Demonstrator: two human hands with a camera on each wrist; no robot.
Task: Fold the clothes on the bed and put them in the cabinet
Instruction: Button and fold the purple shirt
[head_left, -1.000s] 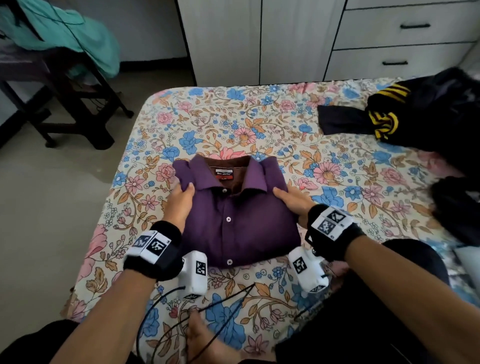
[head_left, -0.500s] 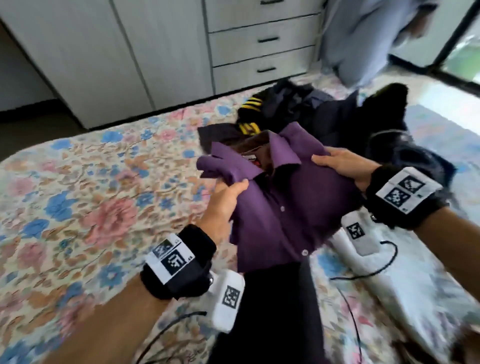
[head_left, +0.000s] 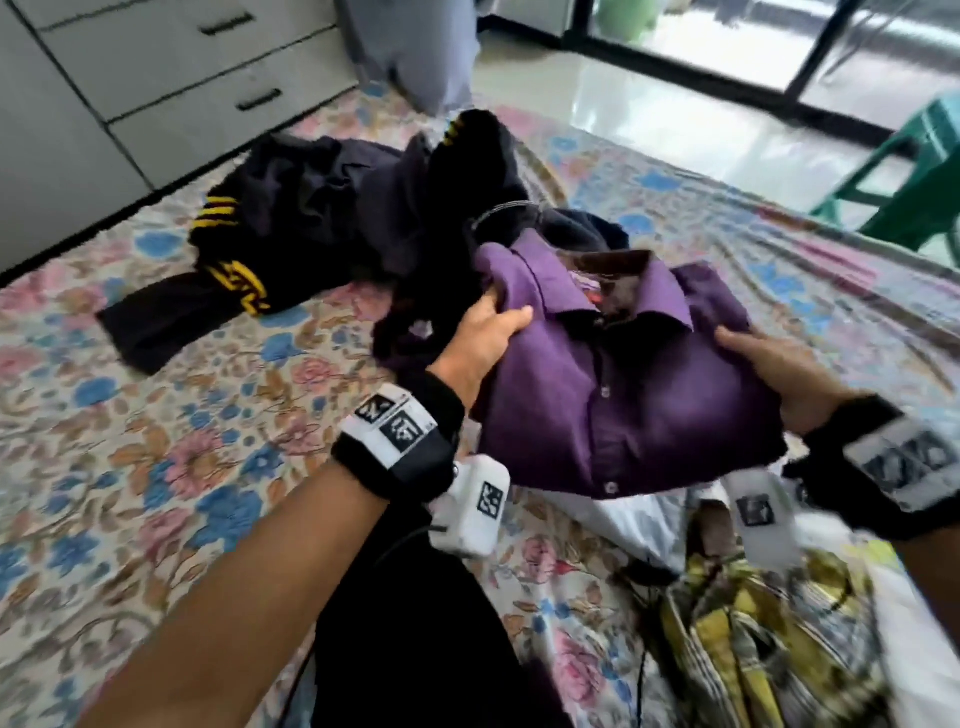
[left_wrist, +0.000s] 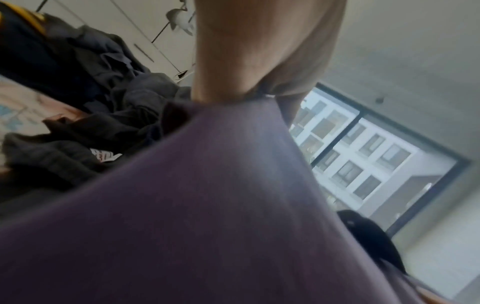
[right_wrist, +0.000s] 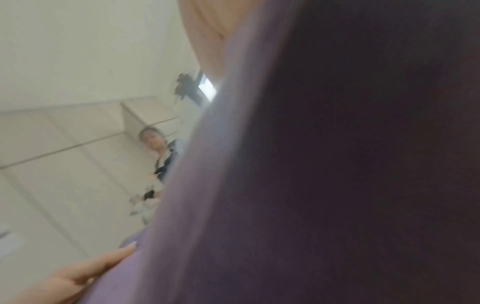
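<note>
The bed under its floral sheet fills most of the head view, and the pale cabinet, its drawers closed, stands beyond its far edge. A heap of dark clothes with yellow-striped cuffs lies unfolded on the sheet between us and the cabinet; we judge those remain to be folded. In front of it we carry the folded purple shirt clear of the bed, collar away from us, buttons up. Our left hand grips its left edge near the collar, thumb on top and fingers underneath, and our right hand holds the opposite edge the same way. Supporting both sides like this probably keeps the folds from slumping while we carry it towards the cabinet.

Both wrist views are blurred and mostly blocked by purple cloth, so the fingers beneath the shirt cannot be made out. Another person stands near the drawers, cut off in the head view. A yellow checked fabric lies at the lower right, its shape unclear.
</note>
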